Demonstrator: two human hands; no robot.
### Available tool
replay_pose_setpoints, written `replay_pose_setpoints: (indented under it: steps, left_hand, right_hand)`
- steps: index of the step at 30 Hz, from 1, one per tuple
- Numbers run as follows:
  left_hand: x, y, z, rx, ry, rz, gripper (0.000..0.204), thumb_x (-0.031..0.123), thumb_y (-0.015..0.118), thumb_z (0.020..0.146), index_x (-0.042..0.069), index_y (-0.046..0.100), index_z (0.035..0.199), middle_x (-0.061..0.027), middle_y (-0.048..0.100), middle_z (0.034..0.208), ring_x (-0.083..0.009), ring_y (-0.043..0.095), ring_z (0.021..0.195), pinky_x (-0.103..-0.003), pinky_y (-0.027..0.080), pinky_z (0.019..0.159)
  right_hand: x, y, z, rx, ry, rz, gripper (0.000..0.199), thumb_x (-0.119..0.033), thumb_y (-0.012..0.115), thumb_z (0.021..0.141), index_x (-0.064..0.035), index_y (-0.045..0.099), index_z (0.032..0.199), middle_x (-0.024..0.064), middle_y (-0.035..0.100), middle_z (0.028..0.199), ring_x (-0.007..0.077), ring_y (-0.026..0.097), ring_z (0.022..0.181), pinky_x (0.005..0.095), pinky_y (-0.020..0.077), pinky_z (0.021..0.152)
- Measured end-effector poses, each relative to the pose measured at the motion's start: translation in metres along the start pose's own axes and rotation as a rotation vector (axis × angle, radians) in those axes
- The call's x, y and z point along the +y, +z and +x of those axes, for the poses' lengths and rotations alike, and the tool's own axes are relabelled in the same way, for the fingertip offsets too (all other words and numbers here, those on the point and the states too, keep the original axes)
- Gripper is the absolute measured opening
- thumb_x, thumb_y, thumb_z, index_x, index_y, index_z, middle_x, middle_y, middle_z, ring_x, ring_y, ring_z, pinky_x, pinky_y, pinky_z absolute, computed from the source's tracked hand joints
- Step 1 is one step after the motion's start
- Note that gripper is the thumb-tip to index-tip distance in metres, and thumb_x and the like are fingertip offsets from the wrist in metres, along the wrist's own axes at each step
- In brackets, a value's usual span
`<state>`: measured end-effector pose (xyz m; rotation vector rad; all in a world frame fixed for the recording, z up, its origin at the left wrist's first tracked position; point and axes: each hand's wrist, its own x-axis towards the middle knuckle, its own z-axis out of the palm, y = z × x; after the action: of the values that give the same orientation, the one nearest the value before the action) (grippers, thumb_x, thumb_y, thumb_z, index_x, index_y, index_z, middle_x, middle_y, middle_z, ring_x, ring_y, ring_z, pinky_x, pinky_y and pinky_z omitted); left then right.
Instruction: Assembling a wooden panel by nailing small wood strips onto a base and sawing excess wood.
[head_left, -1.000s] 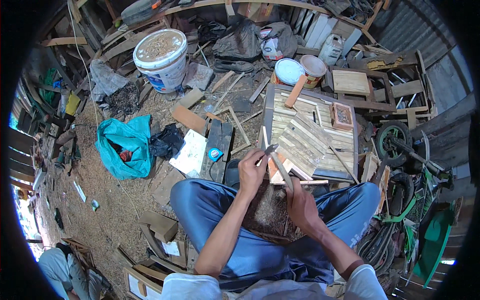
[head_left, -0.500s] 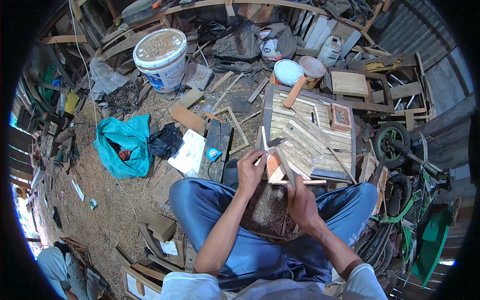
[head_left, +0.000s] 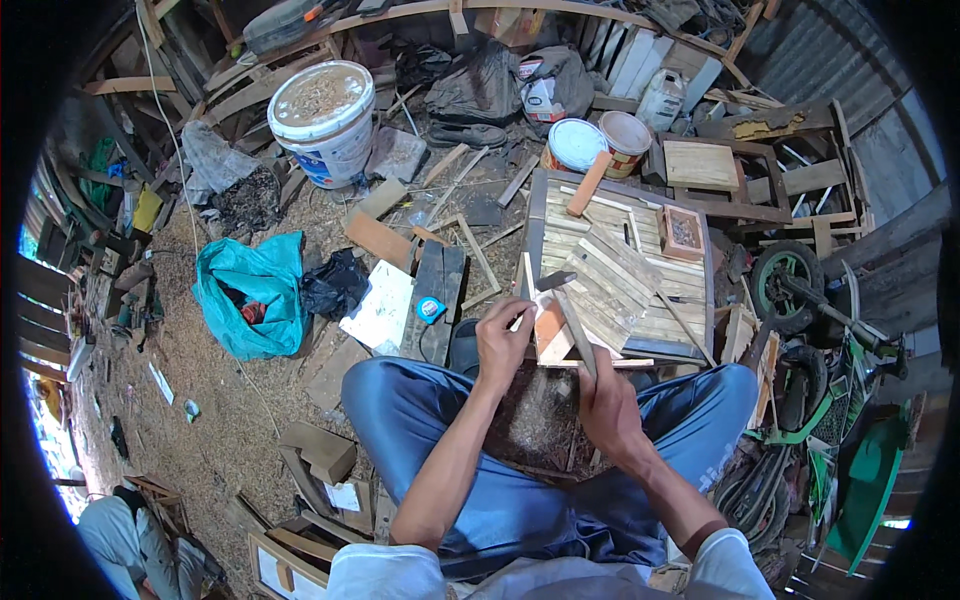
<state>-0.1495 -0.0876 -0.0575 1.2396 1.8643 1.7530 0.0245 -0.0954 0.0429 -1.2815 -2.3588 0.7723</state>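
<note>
My right hand (head_left: 610, 405) is wrapped round the wooden handle of a hammer (head_left: 574, 328). Its dark head hangs over the slatted wooden panel, just right of a thin pale wooden strip (head_left: 528, 272). Beside that strip, my left hand (head_left: 502, 335) has thumb and fingertips pinched together; what lies between them is too small to make out. Between the hands sits an orange-brown wooden piece (head_left: 549, 326), bordered by pale strips at the near left corner of the panel (head_left: 670, 322).
On the panel's far side lie a small wooden box of nails (head_left: 682, 232) and an orange-brown block (head_left: 590, 184). A blue tape measure (head_left: 430, 309) rests on a dark plank to the left. Farther left is a teal sack (head_left: 250, 295). A small motorbike (head_left: 815, 400) stands at the right.
The hammer has tilted a little, its head rising slightly and showing at another angle. My left hand keeps its pinch at the strip. The whole view has shifted slightly.
</note>
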Motion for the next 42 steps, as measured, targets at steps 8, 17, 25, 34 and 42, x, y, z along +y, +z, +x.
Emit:
replay_pose_setpoints:
  steps: [8,17,25,34,42]
  left_hand:
    - [0.002,-0.001,0.000,0.007,0.008,0.020,0.011,0.003,0.068,0.082,-0.003,0.069,0.092,-0.0148,0.068,0.092,-0.0288,0.068,0.084,-0.034,0.052,0.075]
    - [-0.001,0.003,-0.001,0.027,0.040,0.026,0.012,0.003,0.068,0.082,-0.004,0.068,0.092,-0.0149,0.068,0.091,-0.0284,0.068,0.083,-0.033,0.053,0.075]
    - [-0.005,0.005,-0.001,0.031,0.025,0.019,0.010,0.002,0.068,0.081,-0.003,0.069,0.090,-0.0142,0.069,0.092,-0.0281,0.068,0.083,-0.033,0.053,0.075]
    - [-0.006,0.004,-0.003,0.010,-0.045,-0.047,0.013,0.004,0.070,0.083,-0.003,0.070,0.094,-0.0135,0.069,0.093,-0.0213,0.067,0.085,-0.029,0.051,0.077]
    - [-0.009,0.006,0.001,0.032,0.010,0.002,0.012,0.001,0.069,0.081,-0.003,0.069,0.092,-0.0148,0.068,0.092,-0.0275,0.068,0.084,-0.032,0.053,0.077]
  right_hand:
    - [-0.005,-0.001,0.002,0.004,-0.004,0.000,0.017,-0.009,0.050,0.094,-0.0026,0.044,0.108,0.0259,0.059,0.068,0.0488,0.060,0.068,0.0585,0.0440,0.058]
    - [0.005,0.007,0.000,0.011,-0.006,0.004,0.018,-0.008,0.052,0.093,-0.0032,0.043,0.108,0.0280,0.059,0.069,0.0497,0.060,0.068,0.0591,0.0441,0.058]
    - [-0.002,-0.002,0.003,-0.032,0.050,0.016,0.020,-0.011,0.048,0.096,-0.0031,0.043,0.114,0.0286,0.059,0.070,0.0512,0.059,0.070,0.0597,0.0426,0.060]
    - [0.008,0.004,0.004,-0.020,0.045,0.019,0.023,-0.012,0.051,0.094,-0.0036,0.043,0.114,0.0295,0.059,0.072,0.0502,0.060,0.073,0.0600,0.0425,0.062]
    - [0.013,0.006,0.005,-0.066,0.070,0.014,0.020,-0.009,0.052,0.093,-0.0040,0.043,0.110,0.0286,0.060,0.072,0.0508,0.060,0.072,0.0594,0.0442,0.061]
